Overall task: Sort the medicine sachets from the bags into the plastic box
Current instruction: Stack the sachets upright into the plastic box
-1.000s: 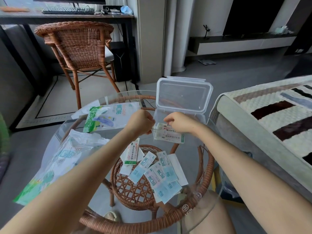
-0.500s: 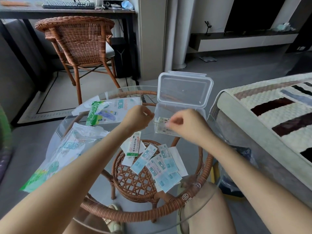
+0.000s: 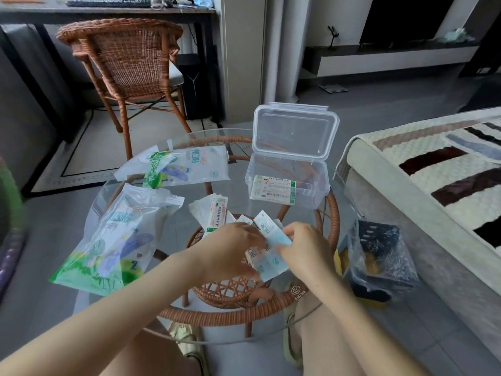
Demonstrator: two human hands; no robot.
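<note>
Both hands have left the plastic box (image 3: 320, 198), where the green-striped sachets (image 3: 273, 189) now lie flat against its near wall. They are back at the blue sachets (image 3: 271, 263) in the middle of the glass surface (image 3: 176, 221). The right hand (image 3: 305, 249) pinches one of them by its edge. The left hand (image 3: 230, 252) lies curled over the pile, and I cannot tell whether it grips. The blue ones seem due for sorting next.

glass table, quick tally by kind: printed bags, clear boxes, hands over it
printed bags: 2
plastic box: 1
hands, left hand and right hand: 2
total: 5
blue sachets gripped in both hands overlap too much to count
</note>
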